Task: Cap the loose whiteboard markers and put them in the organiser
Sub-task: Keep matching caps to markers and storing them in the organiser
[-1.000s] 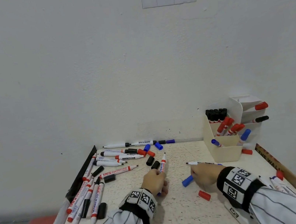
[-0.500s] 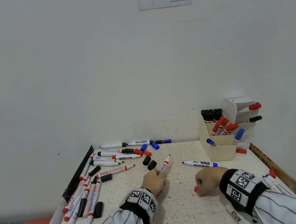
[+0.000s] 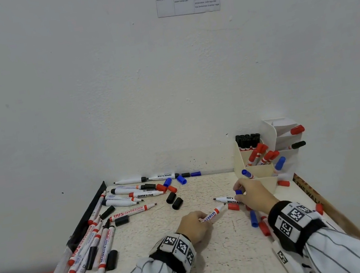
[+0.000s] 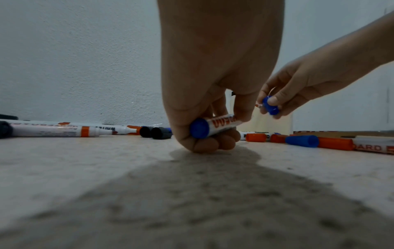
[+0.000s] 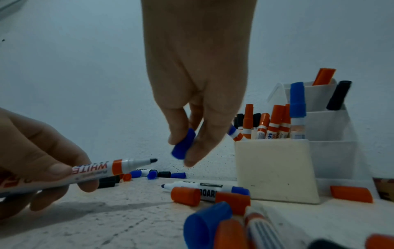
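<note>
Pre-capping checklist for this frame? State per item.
1. Left hand grips the uncapped white marker with the blue end plug: ok.
2. Marker tip bare and pointing toward the right hand: ok.
3. Right hand pinches the small blue plastic cap: ok.
4. Cap's open end faces the tip: cannot tell.
5. Cap lined up on the tip: not ok, the cap sits apart and higher.
6. Cream plastic organiser upright within reach, with room: ok.

Speckled table (image 3: 217, 260): loose markers (image 3: 132, 212), caps (image 3: 177, 203), organiser (image 3: 262, 170).
</note>
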Available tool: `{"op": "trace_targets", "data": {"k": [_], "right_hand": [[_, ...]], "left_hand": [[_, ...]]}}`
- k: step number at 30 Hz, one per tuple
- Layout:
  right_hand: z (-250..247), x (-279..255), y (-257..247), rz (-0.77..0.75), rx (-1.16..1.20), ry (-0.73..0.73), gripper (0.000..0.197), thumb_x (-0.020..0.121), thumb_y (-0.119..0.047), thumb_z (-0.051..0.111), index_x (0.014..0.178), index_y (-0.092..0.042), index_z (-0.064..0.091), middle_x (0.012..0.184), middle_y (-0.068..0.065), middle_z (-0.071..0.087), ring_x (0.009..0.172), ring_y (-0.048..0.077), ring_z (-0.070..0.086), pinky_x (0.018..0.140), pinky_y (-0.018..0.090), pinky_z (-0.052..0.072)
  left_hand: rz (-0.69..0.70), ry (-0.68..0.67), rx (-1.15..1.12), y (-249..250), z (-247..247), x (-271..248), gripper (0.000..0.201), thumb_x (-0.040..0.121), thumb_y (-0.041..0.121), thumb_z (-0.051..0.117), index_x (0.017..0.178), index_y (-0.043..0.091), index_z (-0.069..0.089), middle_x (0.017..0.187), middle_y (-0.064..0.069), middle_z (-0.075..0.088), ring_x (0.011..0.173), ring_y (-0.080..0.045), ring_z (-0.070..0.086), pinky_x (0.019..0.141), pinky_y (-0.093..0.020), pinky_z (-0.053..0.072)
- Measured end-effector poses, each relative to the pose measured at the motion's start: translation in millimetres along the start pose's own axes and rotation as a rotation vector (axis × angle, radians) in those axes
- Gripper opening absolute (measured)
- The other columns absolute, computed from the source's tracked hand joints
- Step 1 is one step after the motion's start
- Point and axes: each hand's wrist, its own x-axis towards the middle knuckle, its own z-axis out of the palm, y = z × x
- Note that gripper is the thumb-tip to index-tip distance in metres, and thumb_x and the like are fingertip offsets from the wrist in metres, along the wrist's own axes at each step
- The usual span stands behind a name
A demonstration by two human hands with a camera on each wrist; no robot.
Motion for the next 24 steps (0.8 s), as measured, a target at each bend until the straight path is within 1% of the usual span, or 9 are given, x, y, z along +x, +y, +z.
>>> {"op": "trace_targets", "data": {"k": [3,5,8,11,16,19,21,22,24], "right_hand": [[3,-3,3,-0.01,0.088,0.035,0.019,0.086,-0.005,0.061,0.09,-0.019,0.05,0.099,0.001,0.054,0.087,0.013,0.051,0.065,0.012,0.04],[3,-4,4,-0.004,0.153,0.076,0.023,0.086,-0.003,0.061,0.084,-0.022,0.049,0.095,0.001,0.054,0.085,0.014,0.052,0.066,0.013,0.041],[3,-6,3,0.005,0.2,0.03,0.023,0.084,-0.001,0.062,0.083,-0.022,0.051,0.092,-0.002,0.056,0.089,0.014,0.055,0.071,0.013,0.043],[3,-7,3,-0.012,0.231,-0.015,0.021,0.084,0.0,0.061,0.086,-0.02,0.054,0.087,-0.007,0.057,0.089,0.012,0.056,0.064,0.009,0.044],[3,-10,-1,0.018,0.327,-0.001,0.02,0.087,0.0,0.058,0.096,-0.018,0.057,0.1,0.003,0.06,0.086,0.011,0.059,0.06,0.009,0.046],[5,-14,-6,0.029,0.391,-0.072,0.015,0.088,0.001,0.056,0.098,-0.01,0.06,0.1,0.011,0.062,0.073,0.011,0.061,0.057,0.011,0.049],[6,-17,-10,0.045,0.404,-0.095,0.006,0.092,-0.007,0.054,0.093,-0.009,0.059,0.091,0.011,0.063,0.062,0.011,0.058,0.056,0.016,0.05],[5,-18,-11,0.046,0.346,-0.097,0.01,0.095,-0.016,0.051,0.089,-0.011,0.058,0.081,0.006,0.061,0.058,0.008,0.054,0.054,0.016,0.047],[5,-17,-14,0.062,0.201,-0.102,0.033,0.099,-0.036,0.04,0.075,-0.016,0.052,0.064,-0.002,0.049,0.055,0.007,0.043,0.053,0.018,0.036]], "left_hand": [[0.028,0.008,0.037,4,5,-1,0.032,0.095,0.025,0.049,0.126,0.02,0.056,0.125,-0.005,0.057,0.103,-0.017,0.054,0.079,-0.02,0.039],[0.055,0.019,0.045,6,8,-2,0.03,0.096,0.024,0.048,0.125,0.021,0.056,0.125,-0.005,0.057,0.098,-0.015,0.053,0.079,-0.02,0.039],[0.083,0.047,0.024,8,9,-4,0.03,0.096,0.024,0.048,0.124,0.021,0.057,0.121,-0.005,0.058,0.091,-0.012,0.05,0.076,-0.019,0.039],[0.1,0.062,0.013,6,9,-4,0.029,0.096,0.023,0.048,0.123,0.021,0.058,0.107,-0.003,0.059,0.086,-0.013,0.051,0.073,-0.019,0.039],[0.133,0.059,0.022,4,3,-7,0.031,0.096,0.02,0.047,0.125,0.019,0.057,0.113,-0.006,0.061,0.087,-0.011,0.049,0.077,-0.021,0.04],[0.157,0.058,0.028,5,2,-8,0.031,0.097,0.019,0.046,0.126,0.017,0.056,0.114,-0.005,0.061,0.088,-0.01,0.049,0.078,-0.02,0.037],[0.169,0.051,-0.006,6,2,-8,0.03,0.097,0.022,0.045,0.123,0.016,0.058,0.097,-0.002,0.06,0.08,-0.009,0.05,0.072,-0.02,0.038],[0.179,0.048,-0.04,7,2,-9,0.028,0.096,0.025,0.046,0.119,0.017,0.061,0.089,0.002,0.058,0.074,-0.008,0.049,0.067,-0.02,0.038],[0.226,0.071,-0.111,8,1,-11,0.022,0.089,0.029,0.059,0.11,0.02,0.062,0.083,0.007,0.055,0.069,-0.004,0.049,0.061,-0.014,0.04]]}}
